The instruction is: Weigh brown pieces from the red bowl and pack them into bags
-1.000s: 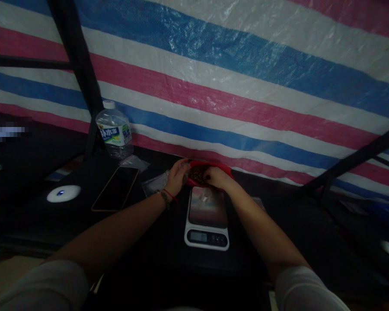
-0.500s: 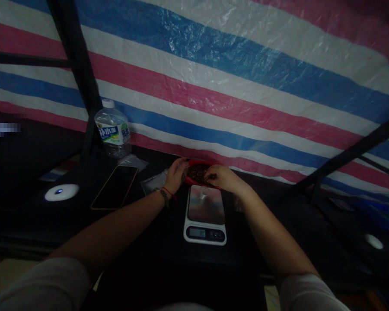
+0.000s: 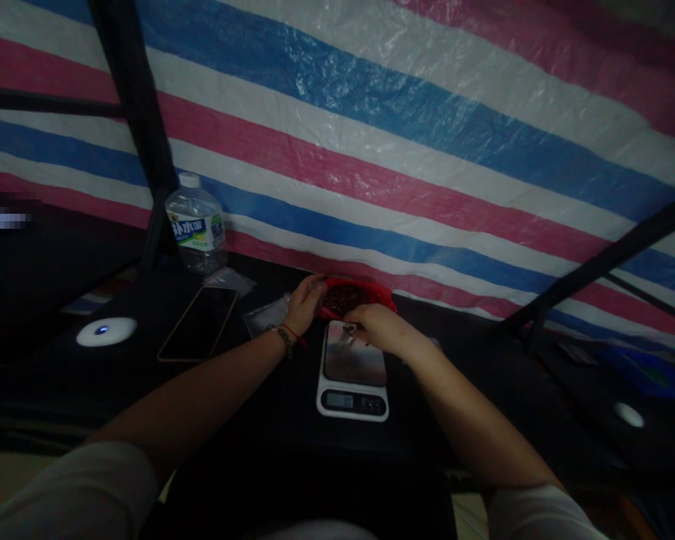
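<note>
A red bowl [image 3: 392, 295] full of small dark brown pieces [image 3: 346, 297] stands against the striped sheet. My left hand [image 3: 307, 301] holds the bowl's left rim, its fingers curled along the edge. In front of the bowl lies a white digital scale [image 3: 322, 405] with a shiny metal plate and a lit display. Over the plate's far edge hovers my right hand [image 3: 378, 327], fingertips pinched together and pointing down. Something small and dark shows at those fingertips, too dim to name.
A clear plastic bottle [image 3: 196, 225] stands at the back left. Near it lie a phone [image 3: 199, 324], clear plastic bags [image 3: 265, 315] and a white oval device [image 3: 106, 331]. A striped sheet [image 3: 371, 172] rises behind the black table, with dark frame bars [image 3: 138, 97] on both sides.
My right hand has moved from inside the bowl toward me, over the far edge of the scale plate. My left hand stays at the bowl's rim.
</note>
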{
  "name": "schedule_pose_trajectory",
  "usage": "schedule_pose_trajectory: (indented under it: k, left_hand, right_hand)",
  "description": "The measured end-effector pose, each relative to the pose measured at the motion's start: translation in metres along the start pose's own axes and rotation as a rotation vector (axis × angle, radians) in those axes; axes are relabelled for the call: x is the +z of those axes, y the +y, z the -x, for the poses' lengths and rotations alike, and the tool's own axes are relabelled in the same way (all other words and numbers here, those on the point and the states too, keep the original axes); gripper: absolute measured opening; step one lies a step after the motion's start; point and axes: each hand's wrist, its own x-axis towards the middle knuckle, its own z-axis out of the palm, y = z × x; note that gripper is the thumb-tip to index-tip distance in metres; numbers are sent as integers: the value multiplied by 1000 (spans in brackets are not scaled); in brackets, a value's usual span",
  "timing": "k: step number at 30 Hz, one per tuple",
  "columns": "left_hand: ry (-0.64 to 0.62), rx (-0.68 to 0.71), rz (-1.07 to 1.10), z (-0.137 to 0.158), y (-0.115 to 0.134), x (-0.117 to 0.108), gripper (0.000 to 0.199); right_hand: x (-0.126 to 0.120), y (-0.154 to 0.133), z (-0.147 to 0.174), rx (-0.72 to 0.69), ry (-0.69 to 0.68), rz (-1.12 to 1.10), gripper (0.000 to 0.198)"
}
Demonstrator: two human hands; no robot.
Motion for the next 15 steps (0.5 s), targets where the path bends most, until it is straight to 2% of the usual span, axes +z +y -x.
schedule_pose_trajectory:
  k: [5, 8, 11, 15]
  left_hand:
    - [-14, 5, -38, 1, 0, -1, 39]
    - [-12, -2, -29, 1, 0, -1, 38]
    - [-5, -17, 0, 1, 1, -1, 37]
    - [15, -55, 72, 1, 1, 1, 37]
  right_hand:
    - [5, 4, -3, -39, 49, -54, 22]
    - [7, 13, -2, -78, 135, -111, 23]
    - [10, 26, 7, 10, 215, -141, 24]
    - [28, 42, 24, 161, 86, -183, 24]
